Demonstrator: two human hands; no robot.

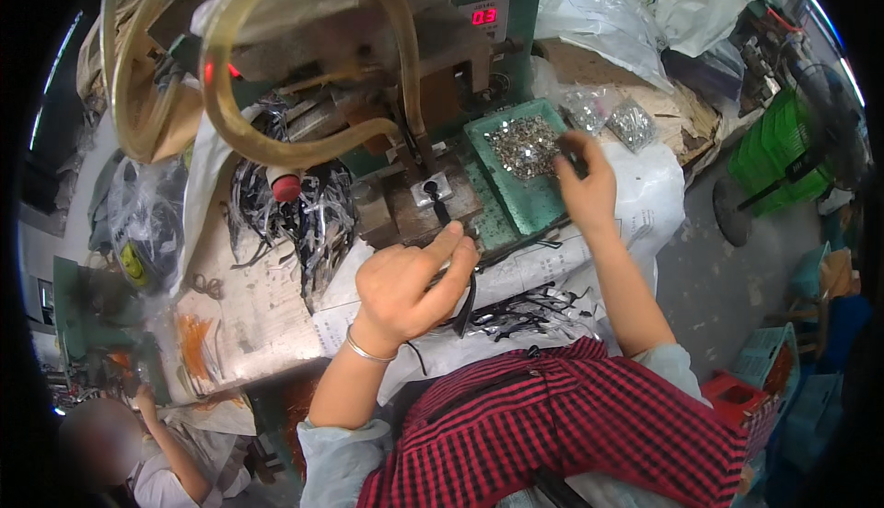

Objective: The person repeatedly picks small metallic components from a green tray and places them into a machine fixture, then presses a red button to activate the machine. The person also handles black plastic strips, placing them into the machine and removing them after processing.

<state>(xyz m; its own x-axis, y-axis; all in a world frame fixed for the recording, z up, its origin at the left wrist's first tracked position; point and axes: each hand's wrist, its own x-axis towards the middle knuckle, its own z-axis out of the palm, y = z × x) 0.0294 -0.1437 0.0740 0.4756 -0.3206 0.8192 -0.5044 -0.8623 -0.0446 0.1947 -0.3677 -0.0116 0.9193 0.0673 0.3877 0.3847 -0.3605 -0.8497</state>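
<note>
My left hand (414, 287) is closed in a pinch on a thin black strap (442, 210), just in front of the machine's small metal die (429, 189). The strap's upper end lies at the die, and a dark length hangs below my fingers. At the right edge of a green tray (527, 217), my right hand (589, 184) has its fingers curled beside a heap of small shiny metal pieces (523, 146). Dark coverings show on those fingertips. Whatever they pinch is too small and blurred to make out.
A green machine with red displays (484, 17) stands ahead, a thick yellowish hose (221, 75) looping at its left. Dark strips (295, 204) pile by a red button (286, 187); more strips (534, 313) lie near my lap. Bagged metal parts (632, 125) sit right. Another person (175, 462) works lower left.
</note>
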